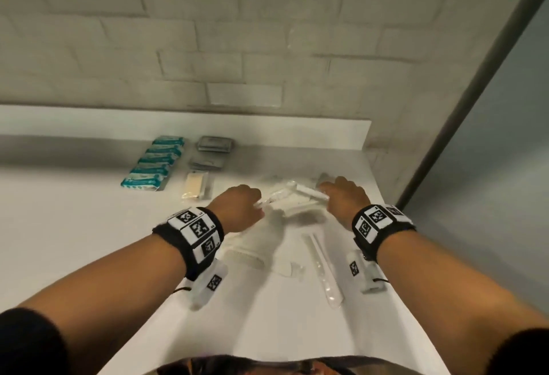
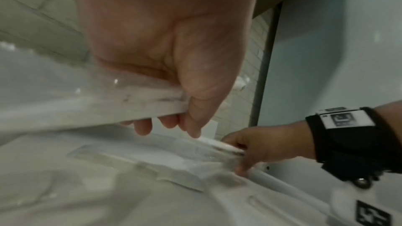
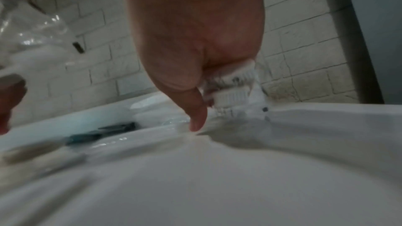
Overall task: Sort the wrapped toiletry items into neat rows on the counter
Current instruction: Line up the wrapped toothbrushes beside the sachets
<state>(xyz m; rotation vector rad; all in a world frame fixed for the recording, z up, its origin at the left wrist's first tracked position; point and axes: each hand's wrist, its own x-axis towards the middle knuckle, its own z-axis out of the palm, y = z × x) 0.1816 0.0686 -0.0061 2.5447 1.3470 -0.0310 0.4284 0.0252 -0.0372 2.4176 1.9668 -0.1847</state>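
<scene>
My left grip (image 1: 242, 206) clenches one clear-wrapped white toothbrush (image 1: 274, 197), its long axis pointing up and right toward my other hand. My right grip (image 1: 344, 199) pinches a second clear-wrapped white toothbrush (image 1: 312, 192) lying crosswise, bristle end by my fingers. Both hang just above the loose white pile (image 1: 297, 211) on the white desk (image 1: 89, 226). The teal packet row (image 1: 154, 163) lies far left, nearer my left hand.

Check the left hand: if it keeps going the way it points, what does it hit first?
Likely the loose pile of clear-wrapped white items just ahead of the left hand, which already grips a clear-wrapped white packet. Depth is unclear; the right hand lies further along.
</scene>
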